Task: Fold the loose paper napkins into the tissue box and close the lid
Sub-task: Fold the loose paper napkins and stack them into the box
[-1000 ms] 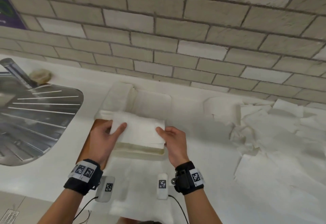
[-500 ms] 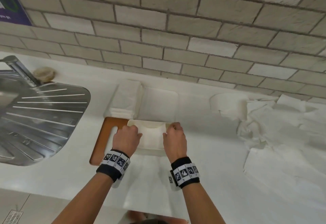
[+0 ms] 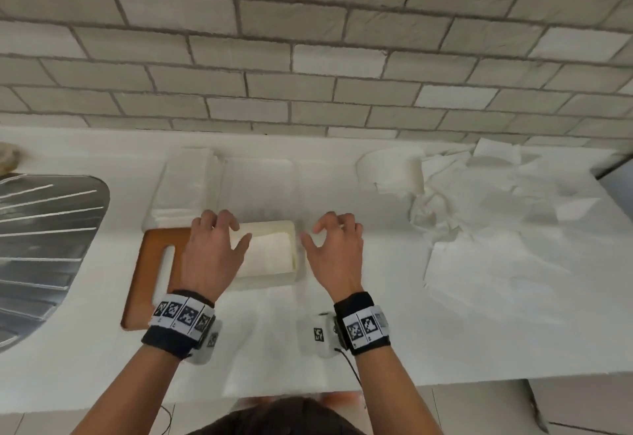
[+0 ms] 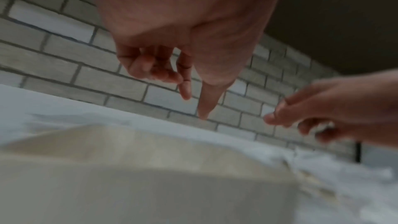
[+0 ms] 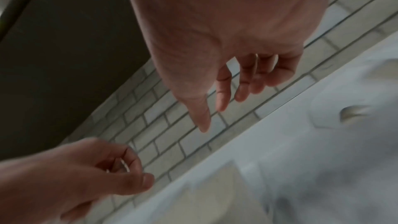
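Observation:
A cream tissue box stands open on the white counter, with folded white napkins lying inside it. Flat against the box's left side lies a brown wooden lid with a slot. My left hand hovers over the left part of the box, fingers loosely curled and holding nothing. My right hand hovers just right of the box, also loosely curled and empty. Both wrist views are blurred: the left hand hangs above the box, and the right hand is bare above the counter.
Loose crumpled napkins cover the right of the counter, beside a paper roll. A stack of folded napkins sits behind the box at the left. A steel drainboard lies at the far left, and a brick wall backs the counter.
Both hands pressed a folded napkin down into the box, then let go. Now they are raised and apart, the right hand moved off to the box's right.

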`<action>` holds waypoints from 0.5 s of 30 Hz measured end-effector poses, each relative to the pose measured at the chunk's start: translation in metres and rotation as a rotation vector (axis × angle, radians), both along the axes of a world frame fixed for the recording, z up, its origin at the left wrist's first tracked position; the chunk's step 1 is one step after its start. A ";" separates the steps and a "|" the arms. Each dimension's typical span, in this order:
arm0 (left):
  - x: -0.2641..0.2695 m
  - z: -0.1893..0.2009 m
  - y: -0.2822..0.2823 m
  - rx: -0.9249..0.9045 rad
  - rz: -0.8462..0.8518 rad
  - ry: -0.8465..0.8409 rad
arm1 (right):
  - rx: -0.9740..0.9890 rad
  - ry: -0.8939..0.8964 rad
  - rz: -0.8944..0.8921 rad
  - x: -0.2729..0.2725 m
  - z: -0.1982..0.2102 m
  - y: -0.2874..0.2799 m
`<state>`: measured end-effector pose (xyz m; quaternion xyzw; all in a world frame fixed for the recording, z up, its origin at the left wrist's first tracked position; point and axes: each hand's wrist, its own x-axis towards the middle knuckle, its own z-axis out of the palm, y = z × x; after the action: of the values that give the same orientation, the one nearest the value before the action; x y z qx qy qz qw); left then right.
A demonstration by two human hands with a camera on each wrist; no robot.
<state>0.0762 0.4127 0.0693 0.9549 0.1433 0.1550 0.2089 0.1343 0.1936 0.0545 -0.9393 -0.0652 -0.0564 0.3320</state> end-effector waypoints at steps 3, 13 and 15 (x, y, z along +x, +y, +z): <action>-0.002 0.014 -0.060 -0.187 -0.173 -0.047 | 0.115 0.043 -0.054 -0.003 0.006 -0.082; 0.044 -0.050 -0.256 -0.316 -0.449 0.394 | -0.363 0.382 -0.134 0.045 -0.064 -0.351; 0.054 -0.062 -0.288 -0.324 -0.464 0.433 | -0.424 0.432 -0.041 0.055 -0.072 -0.367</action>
<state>0.1301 0.1250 0.0073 0.9272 -0.0138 -0.1275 0.3520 0.1893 -0.1736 -0.0179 -0.9791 0.0154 0.1530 0.1334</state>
